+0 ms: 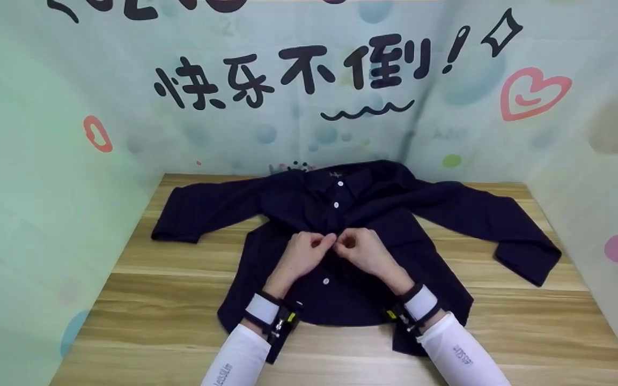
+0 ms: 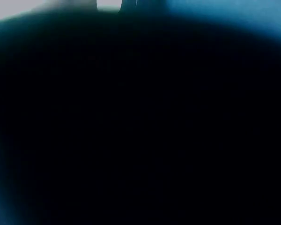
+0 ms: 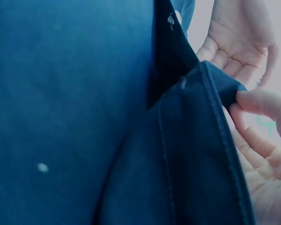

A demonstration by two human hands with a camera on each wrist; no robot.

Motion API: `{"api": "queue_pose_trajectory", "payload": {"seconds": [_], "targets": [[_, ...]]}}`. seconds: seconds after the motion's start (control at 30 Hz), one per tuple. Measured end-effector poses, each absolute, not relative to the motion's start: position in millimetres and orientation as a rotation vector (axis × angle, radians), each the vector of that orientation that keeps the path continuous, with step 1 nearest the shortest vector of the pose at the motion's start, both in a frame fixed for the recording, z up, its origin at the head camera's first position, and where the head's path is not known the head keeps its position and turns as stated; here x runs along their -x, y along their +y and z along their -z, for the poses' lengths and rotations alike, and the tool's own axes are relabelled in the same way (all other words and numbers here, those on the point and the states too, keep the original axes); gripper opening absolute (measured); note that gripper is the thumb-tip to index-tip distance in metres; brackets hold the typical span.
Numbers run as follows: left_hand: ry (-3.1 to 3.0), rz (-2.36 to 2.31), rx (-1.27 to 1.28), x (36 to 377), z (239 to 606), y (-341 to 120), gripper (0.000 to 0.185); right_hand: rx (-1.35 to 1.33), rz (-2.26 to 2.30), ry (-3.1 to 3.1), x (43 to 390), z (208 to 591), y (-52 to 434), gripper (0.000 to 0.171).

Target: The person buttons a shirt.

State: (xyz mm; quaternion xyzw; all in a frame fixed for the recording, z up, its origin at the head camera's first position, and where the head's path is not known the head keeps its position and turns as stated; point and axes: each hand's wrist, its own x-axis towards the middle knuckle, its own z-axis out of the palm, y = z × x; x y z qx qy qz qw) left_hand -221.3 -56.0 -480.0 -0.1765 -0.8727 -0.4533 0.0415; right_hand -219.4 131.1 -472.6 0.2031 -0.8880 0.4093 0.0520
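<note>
- The dark navy long-sleeved cloth shirt (image 1: 341, 252) lies flat, front up, in the middle of the light wooden table (image 1: 142, 316), with both sleeves spread out to the sides
- The left hand (image 1: 303, 253) pinches the shirt's front edge at the middle, next to a small white button (image 1: 336, 204)
- The right hand (image 1: 365, 251) pinches the other front edge, and its fingertips (image 3: 253, 101) hold the folded cloth
- Both hands almost touch each other
- The left wrist view shows only dark cloth
- Behind the table stands a pale wall with black writing (image 1: 293, 72) and a pink heart (image 1: 531, 92)

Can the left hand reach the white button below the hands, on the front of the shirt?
Probably yes. That button lies uncovered just below the left hand, though the hand is pinching the shirt placket now.
</note>
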Motion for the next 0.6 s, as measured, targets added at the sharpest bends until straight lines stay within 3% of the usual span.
{"api": "queue_pose_trajectory", "payload": {"seconds": [0.37,0.6], "targets": [[-2.609,1.352,0.493,222.0,482.6,-55.0,0.043,-0.643,-1.296,-2.725,219.8,474.4,129.4,0.007],[-2.563,1.327,0.446,222.3,483.7,-52.6,0.040,-0.431,-1.998,-2.669,225.7,476.6,135.2,0.023]]}}
